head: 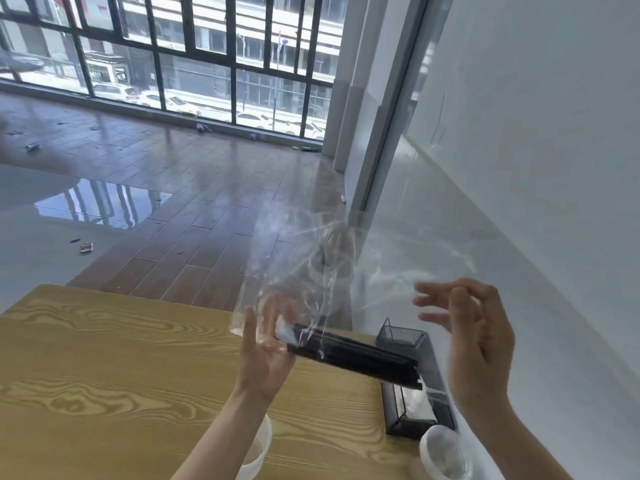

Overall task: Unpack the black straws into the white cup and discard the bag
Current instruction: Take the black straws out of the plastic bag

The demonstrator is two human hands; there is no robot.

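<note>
Judging by look: bundle of thin black plastic straws (353, 358) light, stiff, slippery, cradled near its left end in left hand (266, 351), fingers loosely curled beneath it; crinkled clear plastic bag (294, 268) flimsy; right hand (474, 337) spread, empty.

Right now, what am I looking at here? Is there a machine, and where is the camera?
No machine: these are a person's two bare hands, seen from a wide camera worn on the head, looking forward and down. The left hand holds one end of a bundle of black straws, with a clear plastic bag billowing up from it. The right hand is open beside the bag and grips nothing. Below is a wooden table. On it stand a black mesh organiser at the right edge, a white cup partly hidden under the left arm, and a clear cup near the right arm.
</note>
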